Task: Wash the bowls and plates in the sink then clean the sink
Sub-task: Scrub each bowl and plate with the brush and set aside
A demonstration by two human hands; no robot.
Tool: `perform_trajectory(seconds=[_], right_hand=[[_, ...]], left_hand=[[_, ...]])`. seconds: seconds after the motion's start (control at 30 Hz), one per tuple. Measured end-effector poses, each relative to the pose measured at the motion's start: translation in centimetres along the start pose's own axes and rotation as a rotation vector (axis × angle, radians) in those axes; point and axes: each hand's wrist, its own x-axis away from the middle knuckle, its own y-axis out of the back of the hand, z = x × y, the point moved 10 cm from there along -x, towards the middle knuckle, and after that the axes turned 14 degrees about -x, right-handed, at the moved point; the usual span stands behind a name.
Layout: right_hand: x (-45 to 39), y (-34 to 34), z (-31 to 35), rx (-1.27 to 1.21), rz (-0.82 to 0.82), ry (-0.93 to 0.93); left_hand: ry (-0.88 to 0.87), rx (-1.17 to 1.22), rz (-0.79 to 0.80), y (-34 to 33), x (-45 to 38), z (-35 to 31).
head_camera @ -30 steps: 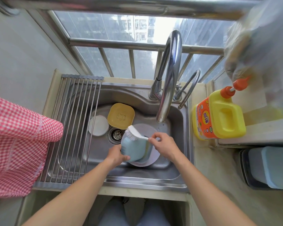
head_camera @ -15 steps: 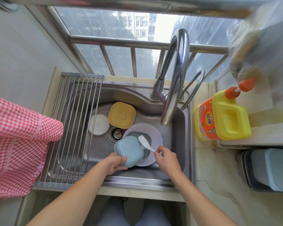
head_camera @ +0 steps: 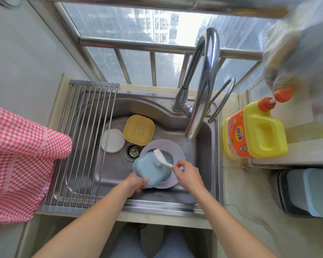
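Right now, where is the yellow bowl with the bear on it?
In the head view the yellow bowl sits at the back of the sink, just behind the drain, right of the white dish and left of the tap.

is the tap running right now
Apparently off: no stream shows between the faucet spout and the grey plate below; only droplets lie on the sink floor there.

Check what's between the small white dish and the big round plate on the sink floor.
The drain strainer sits between the small white dish and the big round plate; the rest is bare steel. The head view shows it.
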Motion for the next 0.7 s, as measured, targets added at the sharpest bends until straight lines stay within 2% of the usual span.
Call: perform_trajectory(seconds=[0.07, 0.1, 0.23, 0.3, 0.53, 0.7], right_hand=[[1.1, -1.7, 1.0, 0.047, 0.161, 0.064], [1.5, -1.9, 0.7, 0.067, 0.182, 0.065], [1.4, 1.3, -1.0, 0.167, -0.076, -0.018], [1.6, 1.8, -0.9, 0.241, -0.085, -0.018], [2.8, 0.3, 2.0, 0.361, -0.048, 0.042], [2.7, -0.5, 3.2, 0.439, -0.035, 0.078]], left_hand=[[-0.007, 0.066, 0.032, -0.2, 0.3, -0.1], [-0.008, 0.083, 0.046, -0.2, 0.4, -0.1], [-0.055, 0.161, 0.053, 0.8, 1.6, -0.2], [-0.157, 0.188, 0.024, 2.0, 2.2, -1.0], [-0.5, 0.033, -0.186, 6.9, 7.3, -5.9], [-0.613, -0.282, -0.485, 9.1, 8.9, -9.9]])
